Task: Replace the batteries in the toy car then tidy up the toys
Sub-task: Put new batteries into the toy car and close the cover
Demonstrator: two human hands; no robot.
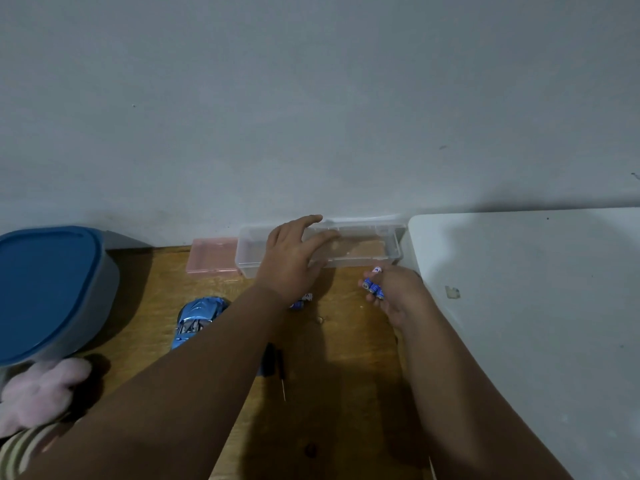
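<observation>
Right hand (394, 292) holds small blue cylindrical batteries (373, 287) in curled fingers just short of the long clear plastic box (363, 251) lying crosswise by the wall (311, 98); left hand (291, 258), fingers spread, reaches over it; shiny blue toy car (197, 317) sits nearer, leftward.

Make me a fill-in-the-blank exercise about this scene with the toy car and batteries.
1. The right hand grips several ___ batteries.
2. Left of the clear plastic box under the left hand lies a ___ case.
3. The toy car rests on a ___ surface.
Missing words: blue; pink; wooden.
</observation>
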